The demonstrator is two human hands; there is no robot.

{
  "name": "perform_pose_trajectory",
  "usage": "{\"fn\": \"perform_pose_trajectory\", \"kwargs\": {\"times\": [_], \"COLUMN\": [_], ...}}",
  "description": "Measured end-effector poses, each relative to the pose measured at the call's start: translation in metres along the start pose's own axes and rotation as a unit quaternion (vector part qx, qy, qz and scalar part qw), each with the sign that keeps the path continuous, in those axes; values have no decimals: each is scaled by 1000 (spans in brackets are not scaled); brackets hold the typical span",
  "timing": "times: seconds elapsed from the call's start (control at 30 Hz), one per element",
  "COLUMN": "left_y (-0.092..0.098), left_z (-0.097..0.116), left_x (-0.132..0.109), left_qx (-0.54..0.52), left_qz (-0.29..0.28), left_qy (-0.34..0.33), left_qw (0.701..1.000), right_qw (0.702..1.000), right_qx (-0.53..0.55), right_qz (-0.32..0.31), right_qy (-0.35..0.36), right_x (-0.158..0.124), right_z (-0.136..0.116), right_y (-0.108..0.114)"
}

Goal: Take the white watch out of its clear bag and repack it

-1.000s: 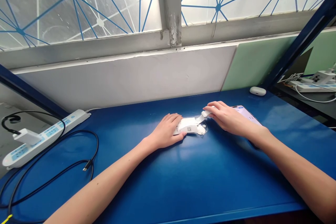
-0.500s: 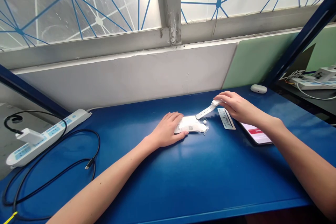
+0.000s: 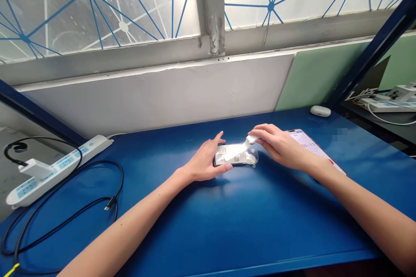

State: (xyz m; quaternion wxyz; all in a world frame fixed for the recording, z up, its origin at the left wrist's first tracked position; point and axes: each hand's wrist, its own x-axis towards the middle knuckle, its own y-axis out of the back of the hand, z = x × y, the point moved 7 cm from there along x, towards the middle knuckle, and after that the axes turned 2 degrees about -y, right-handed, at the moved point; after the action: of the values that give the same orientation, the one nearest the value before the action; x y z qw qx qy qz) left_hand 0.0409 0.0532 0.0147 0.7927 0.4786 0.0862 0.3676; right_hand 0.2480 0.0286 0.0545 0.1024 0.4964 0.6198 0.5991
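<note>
A small white packet [image 3: 231, 155] with printed labels lies on the blue table [image 3: 227, 225]. My left hand [image 3: 204, 162] steadies its left end, thumb and fingers curled against it. A white strap [image 3: 244, 146] slants up from the packet to my right hand [image 3: 280, 146], whose fingertips pinch its upper end. A phone [image 3: 310, 146] with a lit screen lies under my right wrist.
A white power strip [image 3: 55, 169] with a plugged charger sits at the left, a black cable [image 3: 65, 207] looping in front of it. A white earbud case [image 3: 320, 111] rests at the back right. More white chargers [image 3: 390, 99] lie on the neighbouring bench.
My right hand swung the strap back left and down over the packet, covering the label strip that lay beside it. My left hand shifted slightly, fingers lifting.
</note>
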Motion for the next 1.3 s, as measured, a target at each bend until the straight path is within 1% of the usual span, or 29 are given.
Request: {"fn": "perform_pose_trajectory", "kwargs": {"times": [0.07,0.13,0.17,0.23,0.3,0.37,0.4,0.5,0.57,0.67,0.77,0.83,0.9,0.97,1.03,1.07,1.1,1.17,1.23,1.27,1.3], "left_y": [5,14,18,26,26,22,21,16,14,11,9,5,-2,-9,-15,-17,-18,-18,-18,-19,-20], "left_z": [0,5,9,22,38,54,60,66,68,73,77,77,77,77,77,76,76,74,72,72,71], "left_x": [0,1,2,2,3,5,5,7,9,12,14,15,17,18,19,18,18,18,18,18,18], "left_qx": [-53,-91,-98,-66,-33,-31,-32,-32,-38,-75,-163,-247,-336,-426,-520,-562,-597,-645,-673,-682,-688], "left_qz": [26,71,94,136,133,107,105,103,98,80,66,57,42,28,24,25,27,32,34,32,28], "left_qy": [-9,-32,-46,-75,-101,-128,-129,-84,-55,-31,-6,23,46,67,95,109,122,139,146,148,149], "left_qw": [998,993,990,986,985,986,986,991,993,994,984,967,940,902,848,819,793,750,724,715,710], "right_qw": [1000,1000,1000,1000,1000,999,999,996,993,983,962,940,917,892,865,839,807,734,671,648,632], "right_qx": [-1,3,6,12,14,15,18,34,53,108,201,279,337,390,460,510,560,652,712,730,742], "right_qz": [-5,-1,3,14,24,36,44,76,102,147,167,164,168,158,122,103,82,30,-24,-48,-64], "right_qy": [11,13,13,13,11,17,22,37,28,-17,-78,-110,-132,-165,-161,-159,-168,-187,-206,-212,-215], "right_x": [-1,-1,-1,-1,0,2,3,3,1,-2,2,11,25,41,60,68,74,83,84,83,81], "right_z": [-8,-13,-16,-21,-25,-29,-31,-32,-30,-26,-23,-24,-25,-26,-34,-38,-41,-46,-50,-51,-51], "right_y": [-5,-8,-9,-10,-9,-6,-4,7,15,27,34,34,34,30,21,16,9,-5,-18,-23,-26]}}
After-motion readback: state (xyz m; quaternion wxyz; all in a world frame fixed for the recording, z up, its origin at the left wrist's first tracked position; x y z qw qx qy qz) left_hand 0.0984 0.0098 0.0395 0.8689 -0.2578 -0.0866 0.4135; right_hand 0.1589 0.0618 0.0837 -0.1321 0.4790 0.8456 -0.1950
